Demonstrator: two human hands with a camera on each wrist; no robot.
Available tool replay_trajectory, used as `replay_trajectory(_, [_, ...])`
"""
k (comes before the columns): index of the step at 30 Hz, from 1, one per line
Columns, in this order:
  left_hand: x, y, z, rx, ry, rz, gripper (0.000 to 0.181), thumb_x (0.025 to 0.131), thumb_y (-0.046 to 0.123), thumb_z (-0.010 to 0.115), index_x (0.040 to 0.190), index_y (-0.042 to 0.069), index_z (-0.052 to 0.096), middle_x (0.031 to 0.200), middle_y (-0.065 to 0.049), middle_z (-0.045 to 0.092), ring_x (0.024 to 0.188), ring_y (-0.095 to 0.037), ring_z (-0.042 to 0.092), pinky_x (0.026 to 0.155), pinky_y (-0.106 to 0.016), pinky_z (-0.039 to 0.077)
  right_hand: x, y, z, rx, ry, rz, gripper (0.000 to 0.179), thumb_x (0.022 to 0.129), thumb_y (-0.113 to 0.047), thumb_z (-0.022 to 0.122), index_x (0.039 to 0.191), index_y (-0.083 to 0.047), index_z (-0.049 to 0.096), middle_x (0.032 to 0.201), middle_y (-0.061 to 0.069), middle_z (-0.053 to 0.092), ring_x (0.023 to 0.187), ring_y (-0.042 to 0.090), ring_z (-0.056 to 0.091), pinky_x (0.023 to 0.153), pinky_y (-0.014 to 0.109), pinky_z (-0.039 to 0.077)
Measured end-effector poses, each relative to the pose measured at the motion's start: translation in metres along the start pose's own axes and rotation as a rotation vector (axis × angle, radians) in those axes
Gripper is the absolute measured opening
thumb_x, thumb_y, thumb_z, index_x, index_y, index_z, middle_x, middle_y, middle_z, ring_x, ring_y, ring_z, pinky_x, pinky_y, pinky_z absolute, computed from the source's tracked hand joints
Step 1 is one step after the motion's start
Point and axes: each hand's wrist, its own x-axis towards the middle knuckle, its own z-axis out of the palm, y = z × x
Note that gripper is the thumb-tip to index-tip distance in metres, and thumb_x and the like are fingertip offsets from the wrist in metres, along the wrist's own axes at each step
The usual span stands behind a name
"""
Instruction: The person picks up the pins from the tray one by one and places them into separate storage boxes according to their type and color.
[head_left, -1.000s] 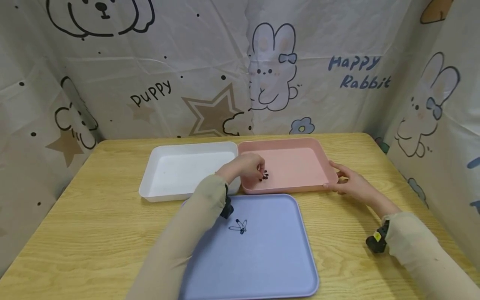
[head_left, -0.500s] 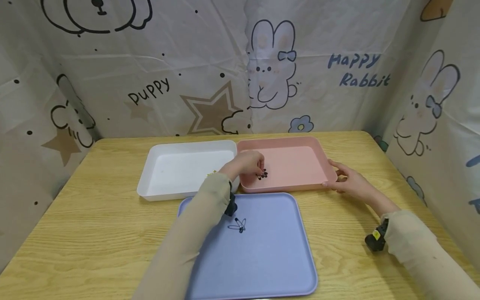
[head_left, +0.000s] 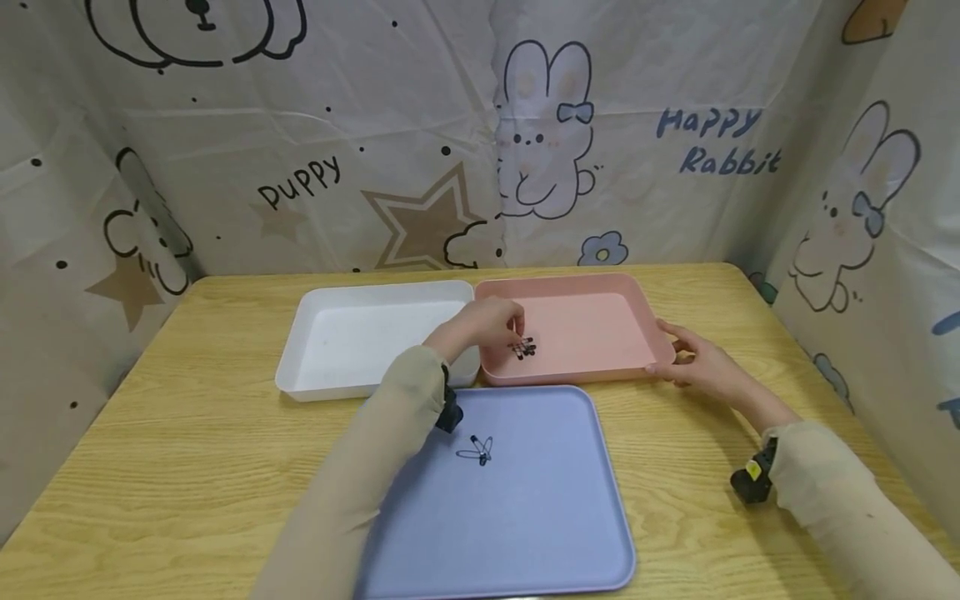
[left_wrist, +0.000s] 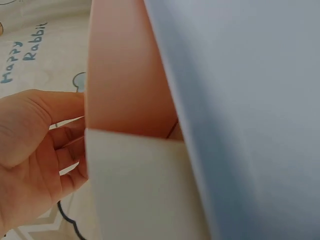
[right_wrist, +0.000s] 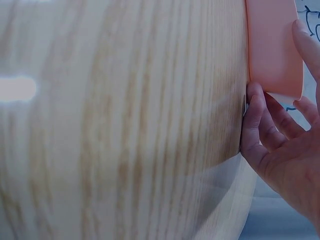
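Observation:
My left hand (head_left: pixel 489 323) reaches into the left end of the pink tray (head_left: pixel 592 325), its fingertips bent down right at a small cluster of black safety pins (head_left: pixel 527 348). The left wrist view has the tray walls in front of those fingertips, so I cannot tell whether a pin is between them. My right hand (head_left: pixel 701 365) grips the pink tray's front right corner; in the right wrist view its thumb (right_wrist: pixel 305 42) lies on one wall and its bent fingers at the bottom edge. More black safety pins (head_left: pixel 477 451) lie on the blue tray (head_left: pixel 540 525).
A white tray (head_left: pixel 360 333) stands against the pink tray's left side, partly hidden by my left forearm. The blue tray sits in front of both on the wooden table (head_left: pixel 187 433). A printed cloth (head_left: pixel 420 108) hangs behind and at both sides.
My left hand has drawn back slightly up and left from the pins, and more of their cluster shows. The right hand keeps its grip on the pink tray's corner.

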Motion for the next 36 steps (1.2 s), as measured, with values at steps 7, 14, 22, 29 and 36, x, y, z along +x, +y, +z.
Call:
replay_trajectory(7, [-0.017, 0.000, -0.008, 0.032, 0.004, 0.053, 0.005, 0.085, 0.017, 0.061, 0.089, 0.013, 0.062, 0.083, 0.000, 0.058, 0.075, -0.015, 0.051, 0.065, -0.027, 0.040, -0.001, -0.001, 0.000, -0.009, 0.002, -0.005, 0.093, 0.078, -0.050, 0.064, 0.148, -0.021, 0.009, 0.117, 0.019, 0.039, 0.088, 0.025, 0.052, 0.071, 0.028, 0.046])
replay_trajectory(14, [-0.035, 0.000, -0.011, 0.013, 0.005, 0.089, 0.008, 0.086, 0.017, 0.061, 0.093, 0.014, 0.064, 0.083, 0.003, 0.058, 0.075, -0.014, 0.051, 0.064, -0.026, 0.041, -0.001, -0.002, 0.001, -0.002, -0.004, 0.000, 0.093, 0.078, -0.050, 0.064, 0.148, -0.022, 0.008, 0.117, 0.019, 0.039, 0.088, 0.026, 0.052, 0.072, 0.028, 0.047])
replay_trajectory(22, [-0.062, -0.001, -0.006, -0.070, 0.017, 0.130, 0.015, 0.085, 0.014, 0.062, 0.099, 0.011, 0.065, 0.084, 0.005, 0.059, 0.076, -0.013, 0.053, 0.068, -0.027, 0.044, -0.002, -0.004, 0.000, -0.001, -0.002, -0.008, 0.092, 0.079, -0.048, 0.064, 0.148, -0.022, 0.009, 0.118, 0.020, 0.040, 0.088, 0.026, 0.052, 0.073, 0.028, 0.047])
replay_trajectory(29, [-0.089, 0.006, -0.002, -0.143, -0.030, 0.267, 0.014, 0.084, 0.014, 0.063, 0.097, 0.013, 0.065, 0.083, 0.006, 0.059, 0.077, -0.010, 0.053, 0.069, -0.025, 0.044, -0.002, -0.003, 0.000, 0.006, -0.008, -0.022, 0.091, 0.080, -0.047, 0.064, 0.148, -0.022, 0.009, 0.117, 0.020, 0.039, 0.087, 0.025, 0.052, 0.072, 0.028, 0.047])
replay_trajectory(36, [-0.112, 0.015, 0.001, -0.103, -0.065, 0.263, 0.015, 0.082, 0.013, 0.066, 0.096, 0.011, 0.064, 0.079, 0.008, 0.057, 0.074, -0.009, 0.052, 0.068, -0.023, 0.044, -0.001, -0.001, 0.000, -0.006, 0.005, -0.026, 0.091, 0.079, -0.048, 0.064, 0.148, -0.021, 0.010, 0.114, 0.019, 0.041, 0.085, 0.025, 0.051, 0.071, 0.028, 0.047])
